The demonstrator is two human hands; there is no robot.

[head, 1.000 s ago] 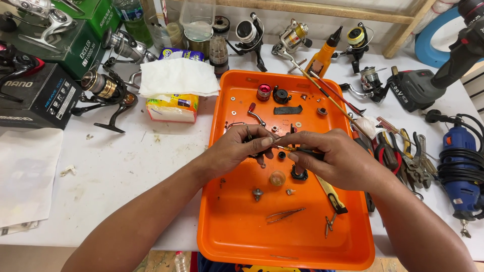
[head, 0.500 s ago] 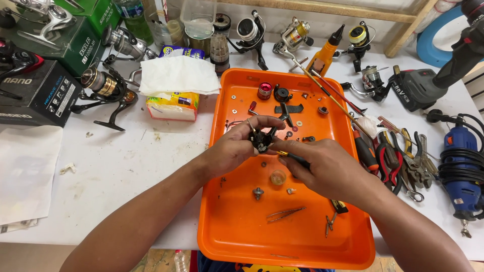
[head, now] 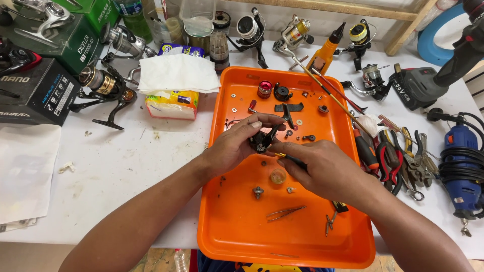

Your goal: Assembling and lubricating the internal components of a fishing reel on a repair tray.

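Observation:
My left hand (head: 241, 143) grips a small black fishing-reel body (head: 262, 141) over the middle of an orange tray (head: 227, 242). My right hand (head: 322, 168) holds a thin black-handled screwdriver (head: 295, 160) whose tip meets the reel body from the right. Small loose parts lie on the tray around the hands: a red spool cap (head: 264, 88), a black round part (head: 282, 92), washers, a brass gear (head: 278, 176) and tweezers (head: 285, 213).
Several fishing reels (head: 108, 85) and boxes stand at the back and left. A tissue pack (head: 172, 83) lies left of the tray. Pliers and cutters (head: 398, 161), a blue rotary tool (head: 461, 166), an orange oil bottle (head: 325, 50) and a drill (head: 428, 85) sit at right.
Both hands have lifted the reel body slightly up the tray and turned it. The screwdriver tip has come to the reel body from the right.

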